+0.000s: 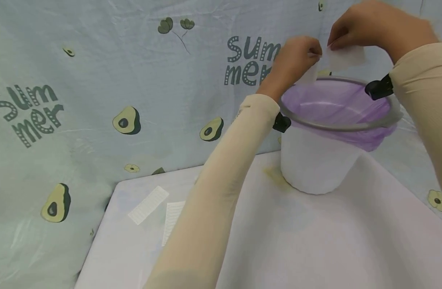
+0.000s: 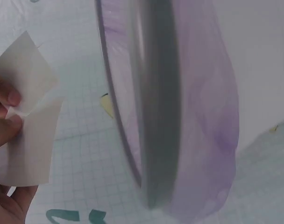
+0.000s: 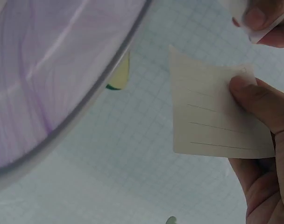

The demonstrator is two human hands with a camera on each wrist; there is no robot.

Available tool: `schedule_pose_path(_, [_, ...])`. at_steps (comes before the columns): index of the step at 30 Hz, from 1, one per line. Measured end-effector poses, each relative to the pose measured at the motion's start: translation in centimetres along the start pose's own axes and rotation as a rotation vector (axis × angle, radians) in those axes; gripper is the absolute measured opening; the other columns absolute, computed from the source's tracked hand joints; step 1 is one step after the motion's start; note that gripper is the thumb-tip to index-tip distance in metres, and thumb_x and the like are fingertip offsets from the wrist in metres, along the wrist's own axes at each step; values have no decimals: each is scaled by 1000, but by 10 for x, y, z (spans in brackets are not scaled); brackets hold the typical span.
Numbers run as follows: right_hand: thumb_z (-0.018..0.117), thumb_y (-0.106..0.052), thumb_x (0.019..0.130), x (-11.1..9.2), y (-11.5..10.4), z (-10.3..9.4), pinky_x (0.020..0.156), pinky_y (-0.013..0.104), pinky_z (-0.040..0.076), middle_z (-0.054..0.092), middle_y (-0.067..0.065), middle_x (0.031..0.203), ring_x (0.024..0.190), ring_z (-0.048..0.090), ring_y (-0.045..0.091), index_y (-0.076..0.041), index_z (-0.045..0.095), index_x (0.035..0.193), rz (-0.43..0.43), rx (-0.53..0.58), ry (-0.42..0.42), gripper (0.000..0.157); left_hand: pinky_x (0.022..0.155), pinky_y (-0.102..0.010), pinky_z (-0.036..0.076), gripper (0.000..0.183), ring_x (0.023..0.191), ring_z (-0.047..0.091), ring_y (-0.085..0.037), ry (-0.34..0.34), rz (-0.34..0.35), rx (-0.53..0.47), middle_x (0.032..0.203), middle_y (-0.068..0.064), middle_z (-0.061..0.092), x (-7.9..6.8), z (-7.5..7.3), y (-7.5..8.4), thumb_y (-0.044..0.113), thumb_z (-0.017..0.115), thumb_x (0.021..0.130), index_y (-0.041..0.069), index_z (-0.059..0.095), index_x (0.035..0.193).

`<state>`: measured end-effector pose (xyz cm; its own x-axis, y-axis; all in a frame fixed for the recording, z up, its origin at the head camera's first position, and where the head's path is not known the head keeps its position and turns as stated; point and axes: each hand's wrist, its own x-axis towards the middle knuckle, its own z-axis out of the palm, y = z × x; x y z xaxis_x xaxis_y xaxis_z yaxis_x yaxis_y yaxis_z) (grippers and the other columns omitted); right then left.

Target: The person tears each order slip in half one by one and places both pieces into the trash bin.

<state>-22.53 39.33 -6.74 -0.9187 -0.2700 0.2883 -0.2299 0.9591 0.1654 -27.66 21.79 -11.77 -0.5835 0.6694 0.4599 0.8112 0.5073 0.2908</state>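
My left hand (image 1: 296, 60) pinches a piece of white paper (image 2: 32, 149) between thumb and fingers, above the left side of a bin's rim. A second piece, lined paper (image 3: 216, 114), is pinched by my right hand (image 1: 376, 30) a little higher and to the right. Both pieces look torn, and a gap parts them in the head and right wrist views. Below the hands stands the white bin (image 1: 311, 160). A purple bag (image 1: 377, 136) lines it and folds out under its grey rim (image 1: 396, 114). The bin's bottom is hidden.
On the white-covered table (image 1: 296, 241), a printed paper strip (image 1: 148, 204) lies at the left. Another paper (image 1: 173, 214) is partly covered by my left forearm. A patterned curtain (image 1: 98, 80) hangs close behind the table and bin.
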Motion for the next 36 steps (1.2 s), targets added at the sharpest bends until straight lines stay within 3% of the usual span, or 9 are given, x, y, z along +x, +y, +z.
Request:
schedule_pose_path(3, [69,-7,96,5,-5,-1,69,44,47,71,29,99,76,62,34,10,73,102,38,31,-27,18,91,-8,41,17,111,62,-3,74,-50,-57,118,8,72,-1,1,-3,21,64,102,17,77,114])
schedule_pose_path(7, [70,-14,97,8,-6,1,64,37,46,71,27,99,78,62,34,8,73,104,75,39,-54,23,84,-10,43,16,103,62,-4,113,-97,-115,112,6,74,-1,1,-8,21,68,100,15,79,110])
schedule_pose_path(18, [69,-21,97,13,-2,13,63,35,45,71,26,101,84,61,36,5,73,109,109,27,-134,29,79,-12,46,17,102,64,-5,35,-266,-254,110,5,76,-1,2,-10,20,72,97,14,80,111])
schedule_pose_path(23, [68,-21,97,11,1,14,66,38,48,69,30,109,86,63,37,4,72,112,109,37,-148,29,79,-12,46,17,104,63,-5,21,-267,-251,111,6,76,0,4,-9,20,72,97,15,80,111])
schedule_pose_path(30, [66,-18,98,8,-1,19,76,54,53,65,34,117,92,64,43,6,69,117,122,80,-149,31,79,-13,46,18,103,65,-6,8,-232,-236,112,6,76,0,7,-9,21,70,98,14,80,112])
schedule_pose_path(36, [65,-18,99,12,-2,18,79,57,52,65,35,118,94,64,44,7,69,118,112,71,-154,32,77,-13,49,18,98,67,-6,-4,-241,-240,108,6,77,2,8,-9,19,70,98,14,80,112])
